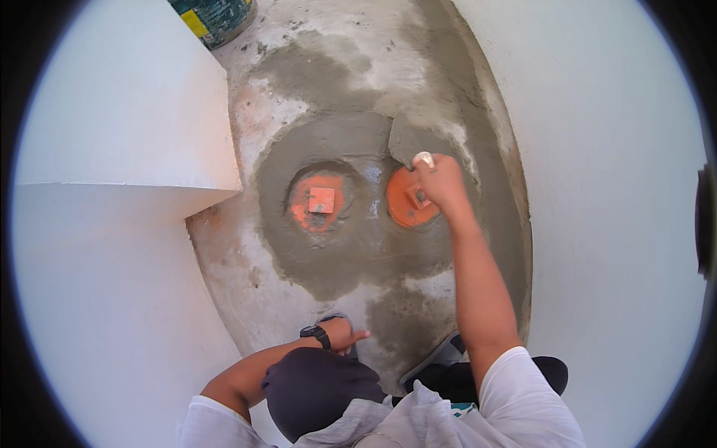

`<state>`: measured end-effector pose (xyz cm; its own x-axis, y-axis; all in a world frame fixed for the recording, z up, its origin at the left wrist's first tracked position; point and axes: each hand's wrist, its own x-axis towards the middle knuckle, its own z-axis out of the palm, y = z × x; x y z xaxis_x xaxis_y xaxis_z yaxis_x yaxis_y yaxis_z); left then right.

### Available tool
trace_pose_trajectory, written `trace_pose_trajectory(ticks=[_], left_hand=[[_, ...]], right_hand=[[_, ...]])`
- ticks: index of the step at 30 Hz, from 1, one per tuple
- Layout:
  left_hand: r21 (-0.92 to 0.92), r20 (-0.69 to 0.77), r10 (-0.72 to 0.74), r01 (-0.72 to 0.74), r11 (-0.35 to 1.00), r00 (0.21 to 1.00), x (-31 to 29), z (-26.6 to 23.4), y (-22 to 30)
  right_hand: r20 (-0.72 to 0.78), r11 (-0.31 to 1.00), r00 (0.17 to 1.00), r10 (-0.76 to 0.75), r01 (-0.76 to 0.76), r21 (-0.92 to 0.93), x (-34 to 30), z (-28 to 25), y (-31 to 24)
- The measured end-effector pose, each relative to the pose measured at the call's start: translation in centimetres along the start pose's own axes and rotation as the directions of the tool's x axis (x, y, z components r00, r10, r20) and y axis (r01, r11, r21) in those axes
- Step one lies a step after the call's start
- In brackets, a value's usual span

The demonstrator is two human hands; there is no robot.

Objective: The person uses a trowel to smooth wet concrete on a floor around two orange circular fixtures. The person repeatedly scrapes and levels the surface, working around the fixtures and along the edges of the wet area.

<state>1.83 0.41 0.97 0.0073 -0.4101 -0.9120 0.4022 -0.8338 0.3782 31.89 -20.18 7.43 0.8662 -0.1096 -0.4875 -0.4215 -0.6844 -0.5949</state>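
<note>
My right hand [444, 185] is closed round the handle of a trowel [402, 140]. The trowel's mortar-smeared blade lies against wet grey mortar [321, 261] at the far side of the right orange round cap [401, 200]. That cap has a raised square centre, partly hidden by my hand. To its left, the other orange cap [322, 199] sits in a round recess, smeared with mortar around its square centre. My left hand [341, 334], below a black wristwatch, hangs near my knee with one digit stretched out; it holds nothing visible, and its other fingers are mostly hidden.
White walls [605, 187] close in on both sides, with a protruding wall corner [216, 160] at the left. A dark green bucket [224, 19] with a yellow patch stands at the far left. My shoe [441, 352] rests on the mortar-stained floor [246, 306].
</note>
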Motion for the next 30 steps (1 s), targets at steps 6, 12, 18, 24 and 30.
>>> trace_pose_trajectory(ticks=[6, 12, 18, 24, 30], left_hand=[[0.174, -0.164, 0.250, -0.222, 0.959, 0.954, 2.2, 1.8, -3.2], [0.109, -0.110, 0.252, -0.240, 0.965, 0.962, -0.3, 1.4, -4.0], [0.073, -0.134, 0.227, -0.219, 0.973, 0.965, -1.7, -0.4, -3.1], [-0.059, -0.242, 0.212, -0.233, 0.971, 0.947, -1.3, 0.4, -1.9], [-0.586, -0.218, -0.044, -0.095, 0.804, 0.975, -0.9, 4.3, -2.0]], right_hand=[[-0.047, 0.886, 0.961, -0.272, 0.232, -0.402, 0.8, -2.4, -1.6], [0.191, 0.722, 0.927, -0.323, 0.371, -0.583, 4.3, -3.3, -3.9], [0.282, 0.631, 0.907, -0.314, 0.421, -0.652, 10.0, 0.0, -6.0], [0.262, 0.440, 0.726, -0.636, 0.620, -0.650, 17.0, 4.6, -9.5], [0.470, 0.161, 0.525, -0.710, 0.770, -0.617, 21.3, 7.0, -11.8]])
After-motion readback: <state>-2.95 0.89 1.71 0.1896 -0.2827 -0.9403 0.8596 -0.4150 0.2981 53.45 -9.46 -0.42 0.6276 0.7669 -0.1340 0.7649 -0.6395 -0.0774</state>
